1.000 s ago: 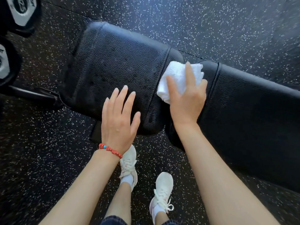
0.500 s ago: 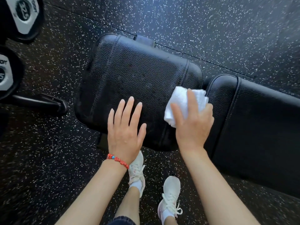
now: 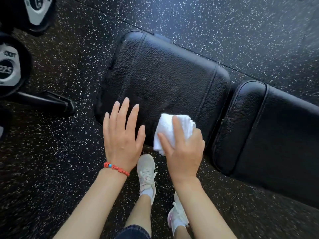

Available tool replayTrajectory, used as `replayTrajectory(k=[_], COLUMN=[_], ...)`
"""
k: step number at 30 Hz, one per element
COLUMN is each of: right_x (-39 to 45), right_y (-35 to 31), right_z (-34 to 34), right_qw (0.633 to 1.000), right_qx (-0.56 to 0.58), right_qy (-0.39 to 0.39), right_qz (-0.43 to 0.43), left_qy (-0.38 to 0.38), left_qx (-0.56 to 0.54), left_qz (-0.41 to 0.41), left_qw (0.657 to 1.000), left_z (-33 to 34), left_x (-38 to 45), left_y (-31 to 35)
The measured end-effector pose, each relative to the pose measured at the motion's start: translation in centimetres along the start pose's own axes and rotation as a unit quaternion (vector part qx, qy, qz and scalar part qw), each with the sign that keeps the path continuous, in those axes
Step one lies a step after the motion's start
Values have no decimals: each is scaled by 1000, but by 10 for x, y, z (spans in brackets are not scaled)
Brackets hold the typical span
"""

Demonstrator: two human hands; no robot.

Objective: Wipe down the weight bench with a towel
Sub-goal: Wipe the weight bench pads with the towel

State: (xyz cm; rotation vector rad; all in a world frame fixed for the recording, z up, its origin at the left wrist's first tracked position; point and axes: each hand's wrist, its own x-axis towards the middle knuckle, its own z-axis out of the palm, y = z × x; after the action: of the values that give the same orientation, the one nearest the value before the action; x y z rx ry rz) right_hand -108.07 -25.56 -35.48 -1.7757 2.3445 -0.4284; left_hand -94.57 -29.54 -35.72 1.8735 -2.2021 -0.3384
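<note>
Right now my right hand presses a bunched white terry towel down on the near edge of the black pebbled-vinyl seat pad of the weight bench, fingers spread over the cloth and curled onto it, clamping it against the pad. My left hand lies just beside it, open and flat, fingers apart, holding nothing, with its palm past the pad's near edge and a red beaded bracelet at the wrist.

What worries me is the edge. Part of the towel already hangs over the rim, so a stroke pulled further towards me could, I think, drag the cloth off the pad and down to the black speckled rubber floor, where it would pick up grit. The towel is wadded, not folded flat, so it touches only a small patch; I could easily leave strips unwiped, above all along the stitched seams and in the gap between the seat pad and the long black back pad to my right. My white laced trainers stand close under the bench, and the round black weight plates sit near on my left, so a careless sidestep might catch them.
</note>
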Motion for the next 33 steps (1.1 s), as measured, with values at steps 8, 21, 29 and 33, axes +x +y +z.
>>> replayTrajectory(k=[8, 21, 29, 33], right_x=[116, 45, 158, 116], right_y=[-11, -27, -61, -62], right_z=[11, 13, 34, 31], right_qw=[998, 1000, 998, 1000], right_qx=[-3, -12, -20, 3], right_qy=[9, 2, -25, -1], right_qz=[65, 10, 59, 19], left_qy=[-5, -12, -12, -14], left_qx=[4, -22, -6, -12], left_qz=[17, 3, 16, 11], left_qw=[1000, 1000, 1000, 1000], left_z=[2, -11, -9, -12], left_x=[5, 12, 13, 14], left_y=[-23, -50, -53, -52])
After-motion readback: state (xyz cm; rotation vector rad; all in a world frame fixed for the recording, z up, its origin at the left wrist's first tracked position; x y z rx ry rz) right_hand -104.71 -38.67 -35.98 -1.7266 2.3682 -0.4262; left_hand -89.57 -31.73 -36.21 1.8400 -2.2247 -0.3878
